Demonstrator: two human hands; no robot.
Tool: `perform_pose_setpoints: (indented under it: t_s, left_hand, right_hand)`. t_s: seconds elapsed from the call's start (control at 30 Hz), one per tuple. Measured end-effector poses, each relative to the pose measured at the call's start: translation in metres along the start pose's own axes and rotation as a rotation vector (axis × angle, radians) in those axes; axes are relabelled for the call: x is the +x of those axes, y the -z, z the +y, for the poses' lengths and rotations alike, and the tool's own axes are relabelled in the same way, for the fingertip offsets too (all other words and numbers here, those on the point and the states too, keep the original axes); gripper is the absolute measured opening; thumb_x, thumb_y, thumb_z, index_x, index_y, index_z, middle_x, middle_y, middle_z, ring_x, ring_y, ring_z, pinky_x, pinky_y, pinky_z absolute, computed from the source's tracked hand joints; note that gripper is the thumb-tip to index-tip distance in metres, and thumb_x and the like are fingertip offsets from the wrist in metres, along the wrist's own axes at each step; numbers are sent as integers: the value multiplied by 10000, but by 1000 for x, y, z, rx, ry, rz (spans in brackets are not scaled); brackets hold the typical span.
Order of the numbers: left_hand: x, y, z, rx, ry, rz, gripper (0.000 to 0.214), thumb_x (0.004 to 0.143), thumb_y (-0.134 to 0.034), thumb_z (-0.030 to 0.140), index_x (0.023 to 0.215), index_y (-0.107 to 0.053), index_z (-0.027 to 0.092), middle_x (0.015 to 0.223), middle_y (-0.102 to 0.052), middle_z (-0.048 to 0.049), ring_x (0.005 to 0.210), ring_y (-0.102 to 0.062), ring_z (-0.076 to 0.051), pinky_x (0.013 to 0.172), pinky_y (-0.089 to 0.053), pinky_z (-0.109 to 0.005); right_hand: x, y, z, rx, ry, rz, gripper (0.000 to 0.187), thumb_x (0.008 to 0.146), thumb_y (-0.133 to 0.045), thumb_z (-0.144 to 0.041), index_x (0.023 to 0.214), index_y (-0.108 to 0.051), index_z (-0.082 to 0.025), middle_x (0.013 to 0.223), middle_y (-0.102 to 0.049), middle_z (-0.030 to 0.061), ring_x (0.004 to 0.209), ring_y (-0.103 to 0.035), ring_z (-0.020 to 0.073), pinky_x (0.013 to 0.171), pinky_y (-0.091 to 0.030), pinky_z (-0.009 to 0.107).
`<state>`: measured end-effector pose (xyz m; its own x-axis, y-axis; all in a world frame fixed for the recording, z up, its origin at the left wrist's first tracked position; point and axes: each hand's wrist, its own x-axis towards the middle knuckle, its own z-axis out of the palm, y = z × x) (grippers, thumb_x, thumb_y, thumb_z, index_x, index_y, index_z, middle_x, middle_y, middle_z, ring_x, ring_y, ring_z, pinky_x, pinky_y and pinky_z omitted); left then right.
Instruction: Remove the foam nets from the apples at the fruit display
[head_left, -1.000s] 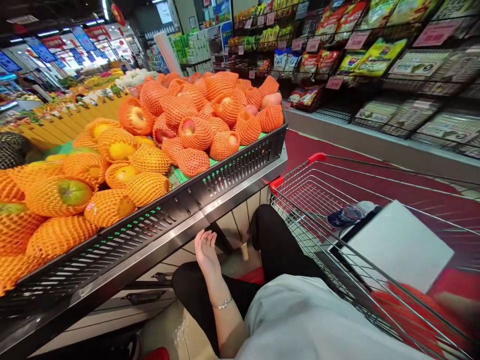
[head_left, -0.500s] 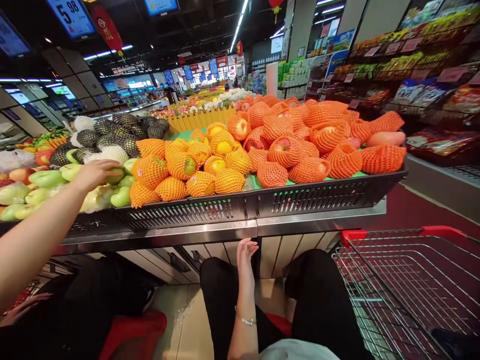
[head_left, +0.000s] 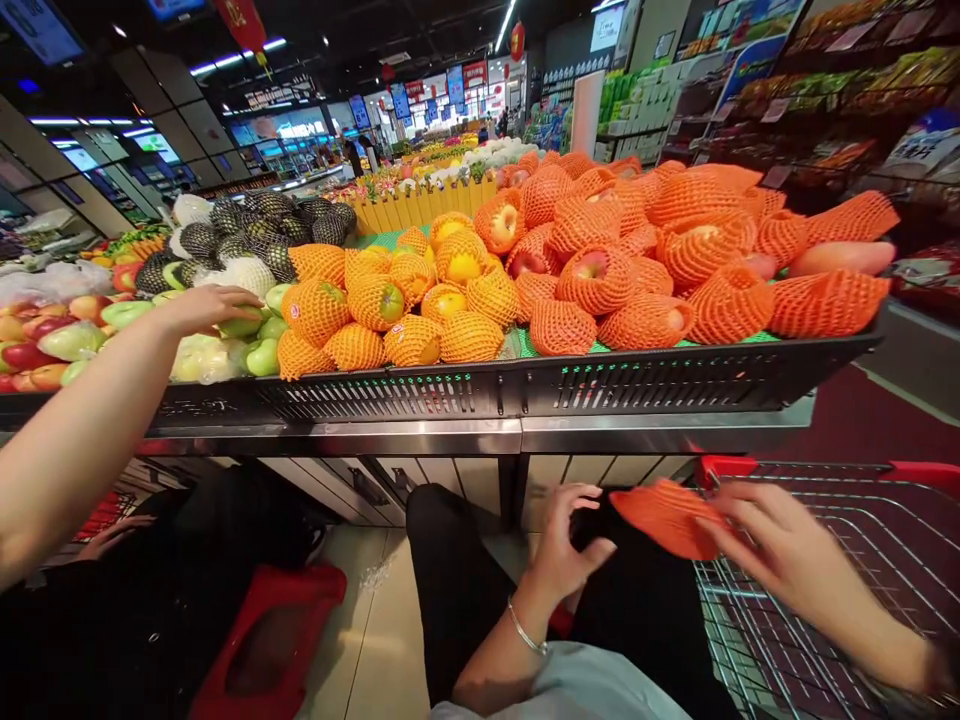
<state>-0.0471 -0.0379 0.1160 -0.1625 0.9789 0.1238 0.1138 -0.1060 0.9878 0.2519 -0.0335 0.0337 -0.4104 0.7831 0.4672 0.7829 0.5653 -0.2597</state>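
Note:
Over my lap, my right hand (head_left: 757, 525) pinches a flattened orange foam fruit net (head_left: 667, 518) by its right end. The net looks flat, with no fruit showing in it. To its left, my left hand (head_left: 568, 540) is raised with thumb and fingers apart, holding nothing; a bracelet circles that wrist. Beyond both hands, red apples in orange foam nets (head_left: 596, 278) are heaped in a black crate (head_left: 652, 380). Beside them lie several oranges in yellow-orange nets (head_left: 416, 341).
A co-worker's hand (head_left: 214, 305) rests on green apples (head_left: 262, 357) at the left. A wire shopping cart (head_left: 847, 490) stands close on my right. A metal ledge (head_left: 450, 437) runs below the crates. A red stool (head_left: 262, 640) is on the floor at left.
My right hand has come into view from the right with the foam net. My left hand has moved right and spread its fingers. The view has shifted slightly.

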Motion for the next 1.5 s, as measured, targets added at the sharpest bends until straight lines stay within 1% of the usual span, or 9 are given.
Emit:
perform_pose_setpoints:
  t_s: [0.1, 0.27, 0.43, 0.63, 0.8, 0.93, 1.13, 1.37, 1.5]
  left_hand:
    - [-45, -65, -87, -67, -195, -216, 606, 650, -647, 733, 981, -659, 226, 1024, -669, -156, 1002, -641, -280, 906, -519, -458]
    - [-36, -56, -159, -53, -90, 27, 459, 707, -747, 497, 1026, -578, 213, 906, -616, -69, 838, -602, -221, 788, -505, -379]
    - [-35, -58, -165, -26, -111, 8, 233, 758, -723, 399, 810, -588, 216, 734, -587, -23, 719, -576, -190, 707, -480, -333]
    - [-45, -79, -174, -88, -66, -91, 654, 734, -739, 422, 1303, -468, 246, 1274, -572, -131, 1157, -566, -272, 1002, -459, -426]
    - [-40, -74, -180, -6, 58, 100, 410, 807, -660, 359, 1178, -552, 223, 1169, -627, -121, 1069, -619, -243, 963, -497, -404]
    - [-33, -64, -179, 20, 57, 95, 427, 821, -644, 333, 1215, -533, 211, 1192, -623, -119, 1090, -613, -232, 993, -481, -404]
    - [-32, -62, -178, -9, 104, 48, 457, 847, -611, 343, 1262, -466, 217, 1139, -650, -119, 1053, -637, -227, 983, -479, -402]
    - [-35, -63, -179, -184, 128, 11, 456, 881, -558, 449, 1230, -360, 232, 1112, -637, -110, 1038, -628, -196, 957, -468, -348]
    - [-36, -65, -176, -281, 140, -5, 466, 861, -585, 475, 1193, -382, 218, 1146, -610, -108, 1074, -603, -197, 978, -440, -335]
  right_hand:
    - [27, -38, -17, 217, 82, -190, 232, 932, -472, -423, 848, -606, -254, 957, -689, 107, 867, -660, 268, 781, -535, 424]
    - [35, -64, -38, 392, 48, -316, 260, 971, -415, -411, 950, -598, -229, 939, -687, 76, 853, -659, 220, 767, -535, 348]
    - [23, -73, -26, 514, -120, -316, 245, 972, -420, -385, 933, -593, -217, 863, -663, 58, 809, -658, 196, 733, -535, 298]
    - [26, -73, -23, 551, -203, -230, 232, 960, -444, -379, 973, -604, -212, 924, -677, 80, 873, -661, 216, 788, -534, 328]
    - [29, -73, -25, 591, -284, -241, 240, 959, -449, -394, 1063, -573, -217, 952, -662, 78, 873, -650, 207, 792, -534, 327]
    - [29, -80, -16, 590, -443, -199, 239, 968, -351, -362, 901, -527, -214, 883, -632, 62, 795, -624, 187, 740, -522, 321]
    - [23, -92, -15, 972, -615, -777, 241, 860, -461, -401, 806, -534, -178, 772, -635, 46, 590, -624, 148, 463, -468, 233]
    - [34, -94, -21, 1168, -783, -447, 426, 787, -537, -621, 820, -433, -209, 572, -539, -46, 443, -556, 121, 421, -465, 228]
    - [31, -97, -17, 1206, -745, -304, 394, 793, -576, -583, 789, -472, -204, 649, -515, -43, 590, -584, 125, 592, -554, 271]
